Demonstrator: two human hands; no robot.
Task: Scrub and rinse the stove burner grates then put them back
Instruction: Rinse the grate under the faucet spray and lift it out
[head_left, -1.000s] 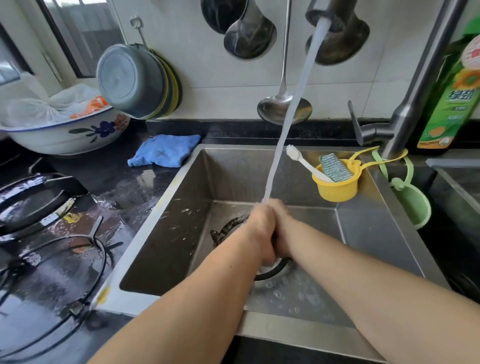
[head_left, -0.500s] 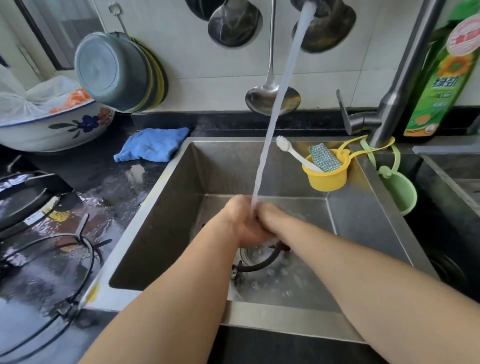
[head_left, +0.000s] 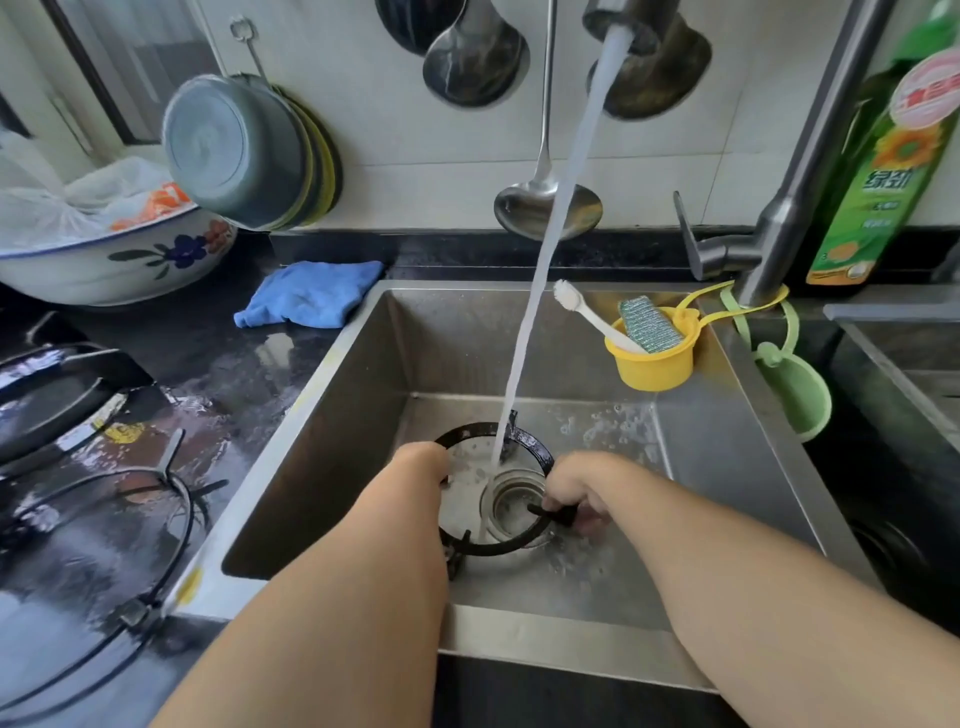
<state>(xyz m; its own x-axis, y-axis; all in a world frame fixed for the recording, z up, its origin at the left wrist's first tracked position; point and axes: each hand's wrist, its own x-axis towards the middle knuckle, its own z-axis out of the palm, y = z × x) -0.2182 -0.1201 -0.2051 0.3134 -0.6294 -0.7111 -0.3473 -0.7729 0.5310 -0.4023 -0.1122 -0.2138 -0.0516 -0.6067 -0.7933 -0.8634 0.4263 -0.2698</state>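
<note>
A black round burner grate (head_left: 530, 444) lies flat on the bottom of the steel sink (head_left: 332, 415), ringing the drain. Tap water (head_left: 545, 249) runs down onto its far side. My left hand (head_left: 423, 462) grips the grate's left rim. On the right, my right hand (head_left: 574, 486) curls round a prong of the grate. A second grate (head_left: 171, 499), thin and black, sits on the wet stove top at the left.
A yellow cup (head_left: 657, 364) holding a toothbrush and a sponge hangs inside the sink by the faucet (head_left: 779, 228), with a green cup (head_left: 795, 395) beside it. A blue cloth (head_left: 311, 301) lies on the black counter. A flowered bowl (head_left: 119, 260) stands far left. Ladles hang on the wall.
My hands were pressed together under the stream. They have parted and dropped to the sink bottom, each taking one side of the grate.
</note>
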